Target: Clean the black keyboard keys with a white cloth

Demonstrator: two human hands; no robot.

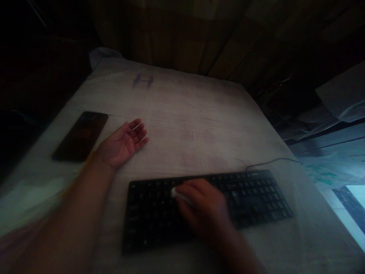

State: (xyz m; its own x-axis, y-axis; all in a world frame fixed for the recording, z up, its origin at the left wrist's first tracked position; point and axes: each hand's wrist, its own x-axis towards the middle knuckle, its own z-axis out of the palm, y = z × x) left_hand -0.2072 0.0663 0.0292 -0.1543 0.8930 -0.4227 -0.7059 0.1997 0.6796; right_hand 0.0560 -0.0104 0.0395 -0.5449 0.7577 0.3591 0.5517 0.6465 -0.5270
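So from the head view, the only one here, you've got your right hand [205, 201] over a black keyboard [154, 213], and its grip is clamped on a small white thing [173, 192]. Your fingers cover most of it, so I can't make out what it is, just a pale rounded end poking out to the left. It's above the left-middle part of the keys, and I can't tell if it's actually touching them.

The keyboard lies on the near side of the counter [194, 125], which has a pale, wrinkled cloth over it. A thin cable [273, 161] comes off the keyboard's far edge and runs off to the right.

Your left hand [122, 148] is palm up past the keyboard's far left corner, holding nothing; that grip is apart, with the fingers loosely curled. Just left of it there's a dark phone [82, 137] lying flat. Something yellowish [70, 186] shows along your left forearm, too blurry to name.

Toward the far left of the cloth you can see a purple mark [143, 80] kinda like an H. Beyond the far edge it's mostly dark.
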